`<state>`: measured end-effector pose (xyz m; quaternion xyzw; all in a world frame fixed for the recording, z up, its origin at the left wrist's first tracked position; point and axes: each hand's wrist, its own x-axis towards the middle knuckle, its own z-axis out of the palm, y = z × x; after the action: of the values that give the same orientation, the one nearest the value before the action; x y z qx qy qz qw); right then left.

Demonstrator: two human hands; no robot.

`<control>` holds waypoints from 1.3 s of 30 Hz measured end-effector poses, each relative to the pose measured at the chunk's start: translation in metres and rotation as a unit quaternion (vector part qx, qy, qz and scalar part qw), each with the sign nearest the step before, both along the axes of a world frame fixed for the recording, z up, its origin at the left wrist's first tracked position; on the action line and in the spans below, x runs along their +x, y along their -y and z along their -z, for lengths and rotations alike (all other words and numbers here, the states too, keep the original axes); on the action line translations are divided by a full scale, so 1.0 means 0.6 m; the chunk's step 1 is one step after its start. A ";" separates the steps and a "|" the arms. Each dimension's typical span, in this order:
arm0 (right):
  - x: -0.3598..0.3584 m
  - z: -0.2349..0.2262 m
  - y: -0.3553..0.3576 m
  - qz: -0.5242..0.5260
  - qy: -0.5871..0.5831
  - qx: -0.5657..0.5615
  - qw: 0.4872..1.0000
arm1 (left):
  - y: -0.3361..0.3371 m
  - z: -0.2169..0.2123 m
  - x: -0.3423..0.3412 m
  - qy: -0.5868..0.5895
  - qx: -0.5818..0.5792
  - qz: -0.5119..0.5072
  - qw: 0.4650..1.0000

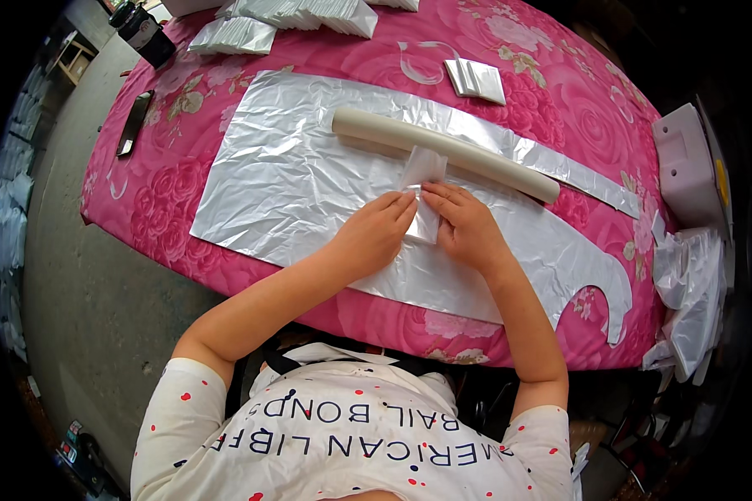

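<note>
A large crinkled silver plastic sheet (267, 167) lies spread over the table, with a curved cut-out at its right end. Across it rests a long beige tube (468, 159). Just in front of the tube, my left hand (376, 230) and my right hand (464, 219) meet over a small folded packet of thin plastic film (424, 225). The fingers of my left hand press together at its left edge. My right fingers are bent onto its right side. A translucent flap (424, 165) of the film sticks up beyond the fingertips, towards the tube.
The table has a pink floral cloth (167, 175). Stacks of folded silver packets (309, 18) lie at the far edge, a smaller stack (475, 81) nearer. A dark jar (142, 35) and a phone-like black object (134, 123) sit left. Clear plastic bags (689, 292) hang right.
</note>
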<state>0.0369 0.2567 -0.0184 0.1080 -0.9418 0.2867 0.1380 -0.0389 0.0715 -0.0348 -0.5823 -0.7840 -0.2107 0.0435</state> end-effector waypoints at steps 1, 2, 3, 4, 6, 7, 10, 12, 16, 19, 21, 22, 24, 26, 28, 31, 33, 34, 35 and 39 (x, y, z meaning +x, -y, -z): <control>-0.002 0.001 -0.002 0.000 0.001 -0.010 1.000 | -0.002 0.000 -0.003 -0.018 -0.005 0.008 1.000; -0.004 0.001 -0.003 0.000 -0.008 -0.012 1.000 | -0.002 -0.001 -0.003 -0.007 -0.004 0.010 1.000; -0.005 -0.001 -0.003 0.000 -0.018 -0.014 1.000 | -0.001 -0.003 -0.004 0.005 -0.002 0.013 1.000; -0.006 -0.001 -0.003 -0.001 -0.027 -0.016 1.000 | 0.001 -0.005 -0.005 0.017 0.000 0.015 1.000; 0.005 -0.003 0.000 -0.028 -0.042 0.020 0.999 | 0.016 0.003 0.003 0.035 0.033 0.060 0.997; 0.012 -0.001 0.003 -0.042 -0.048 0.037 0.997 | 0.025 0.003 0.009 0.045 0.048 0.082 0.994; 0.048 0.002 0.021 -0.059 -0.069 0.045 0.995 | 0.050 -0.009 0.030 0.069 0.050 0.117 0.989; 0.062 -0.003 0.028 -0.059 -0.051 0.021 0.997 | 0.053 -0.013 0.032 0.064 0.037 0.097 0.993; 0.069 -0.004 0.030 0.001 -0.025 -0.050 0.998 | 0.043 -0.014 0.033 0.091 0.050 0.059 0.993; 0.064 0.003 0.023 0.084 0.069 -0.167 0.980 | 0.031 -0.011 0.026 0.138 0.087 0.020 0.986; 0.055 -0.007 0.023 0.137 0.122 -0.219 0.958 | 0.020 -0.012 0.019 0.199 0.084 -0.046 0.975; 0.048 -0.018 0.025 0.174 0.171 -0.242 0.939 | 0.010 -0.023 0.019 0.243 0.068 -0.095 0.963; 0.033 -0.033 0.026 0.243 0.266 -0.284 0.889 | -0.004 -0.027 0.012 0.314 0.053 -0.157 0.935; 0.020 -0.038 0.023 0.254 0.297 -0.280 0.877 | -0.013 -0.025 -0.001 0.369 0.059 -0.186 0.909; 0.007 -0.052 0.019 0.268 0.346 -0.284 0.853 | -0.022 -0.036 -0.010 0.417 0.038 -0.218 0.881; 0.003 -0.046 0.012 0.268 0.358 -0.288 0.847 | -0.028 -0.054 -0.020 0.465 -0.006 -0.231 0.854; 0.003 -0.042 0.013 0.270 0.353 -0.283 0.850 | -0.029 -0.052 -0.019 0.390 0.009 -0.218 0.895; 0.003 -0.039 0.014 0.271 0.350 -0.281 0.851 | -0.025 -0.042 -0.012 0.298 0.040 -0.204 0.932; 0.003 -0.037 0.012 0.267 0.343 -0.270 0.859 | -0.023 -0.034 -0.006 0.203 0.072 -0.188 0.958; 0.001 -0.033 0.011 0.255 0.333 -0.258 0.870 | -0.034 -0.010 0.013 0.019 0.047 -0.038 0.998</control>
<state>0.0373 0.2502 0.0012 -0.2772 -0.8190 0.4937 -0.0927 -0.0311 0.0916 -0.0287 -0.5452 -0.7957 -0.2563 0.0636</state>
